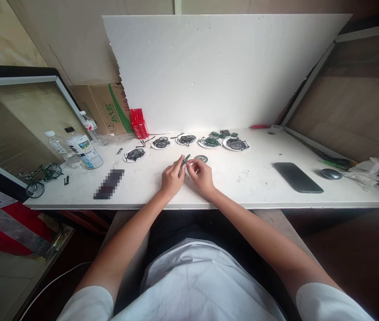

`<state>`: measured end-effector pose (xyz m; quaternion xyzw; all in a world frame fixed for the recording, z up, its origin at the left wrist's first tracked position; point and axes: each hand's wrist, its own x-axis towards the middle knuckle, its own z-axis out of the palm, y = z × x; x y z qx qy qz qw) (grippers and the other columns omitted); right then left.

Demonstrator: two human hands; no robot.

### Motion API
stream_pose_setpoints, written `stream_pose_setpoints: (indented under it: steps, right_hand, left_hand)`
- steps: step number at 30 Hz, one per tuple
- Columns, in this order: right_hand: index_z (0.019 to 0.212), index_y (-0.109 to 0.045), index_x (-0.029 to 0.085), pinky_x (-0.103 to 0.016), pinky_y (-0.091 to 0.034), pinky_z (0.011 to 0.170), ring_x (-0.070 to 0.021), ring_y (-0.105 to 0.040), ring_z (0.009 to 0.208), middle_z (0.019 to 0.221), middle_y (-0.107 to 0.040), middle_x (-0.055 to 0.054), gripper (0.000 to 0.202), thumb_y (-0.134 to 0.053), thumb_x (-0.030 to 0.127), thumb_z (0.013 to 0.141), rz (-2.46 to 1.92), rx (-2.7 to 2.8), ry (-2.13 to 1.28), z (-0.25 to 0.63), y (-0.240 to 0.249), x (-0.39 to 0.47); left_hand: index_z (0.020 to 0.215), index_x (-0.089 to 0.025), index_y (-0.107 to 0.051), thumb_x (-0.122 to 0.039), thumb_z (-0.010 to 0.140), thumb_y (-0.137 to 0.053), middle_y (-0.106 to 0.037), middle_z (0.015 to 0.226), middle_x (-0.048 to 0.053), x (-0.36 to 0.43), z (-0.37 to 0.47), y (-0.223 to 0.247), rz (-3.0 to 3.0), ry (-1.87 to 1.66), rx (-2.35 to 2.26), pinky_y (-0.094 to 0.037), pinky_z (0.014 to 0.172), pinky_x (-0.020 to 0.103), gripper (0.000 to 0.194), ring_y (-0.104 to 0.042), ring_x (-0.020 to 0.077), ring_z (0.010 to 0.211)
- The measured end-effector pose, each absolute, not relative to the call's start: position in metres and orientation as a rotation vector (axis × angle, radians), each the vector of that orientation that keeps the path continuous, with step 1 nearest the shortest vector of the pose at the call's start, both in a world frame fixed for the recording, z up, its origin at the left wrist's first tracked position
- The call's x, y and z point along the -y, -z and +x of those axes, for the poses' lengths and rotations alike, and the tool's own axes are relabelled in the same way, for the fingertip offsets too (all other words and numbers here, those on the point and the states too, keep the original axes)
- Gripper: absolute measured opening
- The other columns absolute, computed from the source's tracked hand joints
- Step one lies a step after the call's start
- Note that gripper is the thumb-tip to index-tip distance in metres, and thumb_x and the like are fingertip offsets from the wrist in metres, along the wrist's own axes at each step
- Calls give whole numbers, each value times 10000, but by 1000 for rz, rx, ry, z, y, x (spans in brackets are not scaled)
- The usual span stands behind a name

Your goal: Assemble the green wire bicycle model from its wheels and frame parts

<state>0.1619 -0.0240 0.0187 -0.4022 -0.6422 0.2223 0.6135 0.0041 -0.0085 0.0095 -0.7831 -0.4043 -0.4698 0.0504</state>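
Observation:
Near the front middle of the white table, my left hand [172,177] is closed around a small green part [185,159], which looks like a piece of a model bicycle. My right hand [201,178] meets it from the other side, thumb and fingertips pinched at the part's lower end. What those right fingertips grip is too small to make out. Just beyond the right hand lies a small spoked wheel [201,158]. Behind both hands stand several white dishes, among them one with green parts [210,141] and one with dark wheels [236,144].
An assembled miniature bicycle [44,176] stands at the left edge, near plastic bottles [85,149]. A pixelated dark object [109,183] lies left of my hands. To the right are a dark phone-like slab [298,177] and a round grey object [331,174]. A white board [222,71] leans behind.

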Motion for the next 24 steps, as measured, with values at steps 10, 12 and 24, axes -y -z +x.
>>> stream_pose_setpoints:
  steps: [10, 12, 24]
  right_hand:
    - [931, -690, 213, -296, -382, 519, -135, -474, 509, 616, -566, 26, 515, -779, 712, 840, -851, 1318, -1020, 162, -25, 15]
    - [911, -685, 210, -283, -355, 508, -122, -456, 501, 603, -548, 38, 530, -815, 712, 797, -821, 1282, -1130, 163, -25, 13]
    - [897, -664, 206, -265, -281, 513, -103, -404, 508, 576, -519, 55, 556, -864, 704, 749, -783, 1214, -1313, 165, -26, 14]
  left_hand:
    - [1560, -173, -581, -304, 1126, -455, -724, 1431, 167, 7, 3, -8, -2372, 1437, 1209, -613, 1093, 432, 471, -759, 271, 1242]
    - [1567, -173, -574, -300, 1126, -453, -720, 1436, 169, 6, 3, -7, -2371, 1429, 1207, -615, 1086, 436, 475, -758, 275, 1245]
    - [1618, -189, -511, -267, 1127, -429, -674, 1505, 166, 3, 1, -4, -2383, 1399, 1201, -604, 1100, 425, 505, -715, 268, 1328]
